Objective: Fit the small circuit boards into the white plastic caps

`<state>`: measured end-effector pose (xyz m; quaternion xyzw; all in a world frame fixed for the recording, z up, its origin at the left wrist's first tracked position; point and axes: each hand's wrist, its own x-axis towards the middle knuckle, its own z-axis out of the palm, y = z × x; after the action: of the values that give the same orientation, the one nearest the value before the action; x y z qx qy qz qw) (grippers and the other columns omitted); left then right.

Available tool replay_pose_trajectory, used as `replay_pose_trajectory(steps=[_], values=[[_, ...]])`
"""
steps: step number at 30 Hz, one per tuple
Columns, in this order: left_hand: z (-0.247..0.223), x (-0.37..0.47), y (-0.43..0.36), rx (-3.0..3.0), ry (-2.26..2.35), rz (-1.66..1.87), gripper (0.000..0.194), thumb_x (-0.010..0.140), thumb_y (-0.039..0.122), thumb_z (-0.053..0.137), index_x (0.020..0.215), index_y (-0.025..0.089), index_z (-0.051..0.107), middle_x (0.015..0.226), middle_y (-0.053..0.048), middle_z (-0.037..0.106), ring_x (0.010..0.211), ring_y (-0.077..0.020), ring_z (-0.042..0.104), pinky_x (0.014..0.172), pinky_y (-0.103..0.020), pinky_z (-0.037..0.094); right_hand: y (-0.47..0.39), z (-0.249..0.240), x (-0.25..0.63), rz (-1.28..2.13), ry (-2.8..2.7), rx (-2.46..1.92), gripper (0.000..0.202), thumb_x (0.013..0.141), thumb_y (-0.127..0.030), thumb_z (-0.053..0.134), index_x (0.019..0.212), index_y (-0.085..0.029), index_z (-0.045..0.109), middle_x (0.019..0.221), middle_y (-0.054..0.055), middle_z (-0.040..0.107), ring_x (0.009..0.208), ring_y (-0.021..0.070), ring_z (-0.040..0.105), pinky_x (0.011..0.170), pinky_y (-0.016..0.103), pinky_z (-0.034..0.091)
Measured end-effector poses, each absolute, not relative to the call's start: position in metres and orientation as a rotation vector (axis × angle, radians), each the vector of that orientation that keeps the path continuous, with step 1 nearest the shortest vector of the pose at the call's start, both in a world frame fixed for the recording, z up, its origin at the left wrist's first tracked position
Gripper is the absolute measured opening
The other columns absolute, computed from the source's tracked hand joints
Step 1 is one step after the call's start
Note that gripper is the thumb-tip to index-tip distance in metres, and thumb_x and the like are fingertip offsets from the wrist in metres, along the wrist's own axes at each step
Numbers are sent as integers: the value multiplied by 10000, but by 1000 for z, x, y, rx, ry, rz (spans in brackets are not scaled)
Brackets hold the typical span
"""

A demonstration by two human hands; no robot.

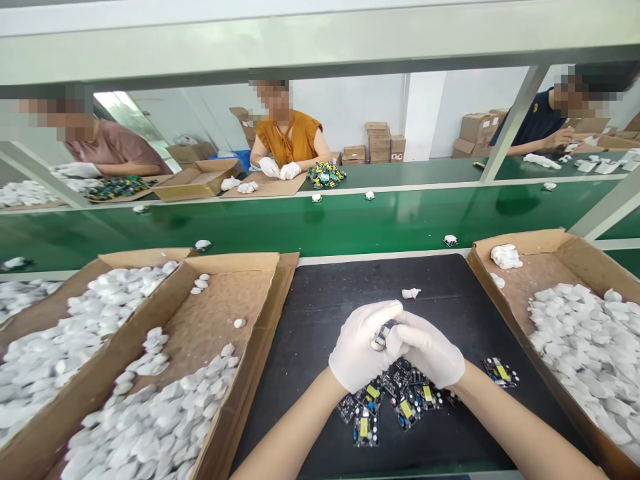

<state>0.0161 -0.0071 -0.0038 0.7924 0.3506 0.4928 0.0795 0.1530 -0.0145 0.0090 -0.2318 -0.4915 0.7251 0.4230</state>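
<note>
Above the near mat [310, 333], L hand [356, 347] & R hand [433, 350] are together, clamped round 1 PCB [383, 335], prob. for steadiness; PCB pile [406, 408] sits close below, prob. for quick reach.

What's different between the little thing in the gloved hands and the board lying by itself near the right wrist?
The held thing is up between the left hand and right hand; the lone board lies on the black surface. Much of the held thing is covered, while the lone board shows its yellow block. Both have dark parts.
</note>
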Motion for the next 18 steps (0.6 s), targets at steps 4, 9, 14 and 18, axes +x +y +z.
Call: replay_pose_trajectory(steps=[4, 9, 14, 18], values=[[-5, 15, -6, 2479, 997, 1458, 346, 742, 202, 576, 1085, 215, 536, 1020, -63, 675, 921, -203, 643, 790, -349, 551, -14, 13, 152, 1831, -1226, -590, 192, 760, -333, 618, 752, -142, 594, 713, 21, 567, 667, 138, 509, 719, 301, 410], [-7, 15, -8, 2410, 1043, 1464, 371, 711, 191, 607, 1076, 211, 546, 1011, -70, 684, 900, -210, 652, 781, -362, 555, -15, 7, 151, 1792, -1221, -615, 253, 786, -368, 596, 674, -141, 610, 625, 5, 530, 631, 133, 485, 680, 283, 405], [-3, 17, -10, 2361, 956, 1615, 344, 695, 173, 630, 1028, 213, 553, 967, -64, 699, 864, -197, 666, 760, -342, 557, -15, 4, 151, 1863, -1106, -512, 404, 830, -435, 497, 558, -153, 598, 546, 3, 473, 618, 145, 456, 675, 295, 401], [-3, 16, -7, 2446, 924, 1656, 391, 677, 190, 665, 1048, 223, 546, 942, -55, 709, 821, -195, 676, 729, -335, 557, -15, 9, 153, 1889, -1170, -495, 319, 777, -359, 573, 546, -139, 580, 547, 7, 490, 591, 137, 444, 661, 298, 387]])
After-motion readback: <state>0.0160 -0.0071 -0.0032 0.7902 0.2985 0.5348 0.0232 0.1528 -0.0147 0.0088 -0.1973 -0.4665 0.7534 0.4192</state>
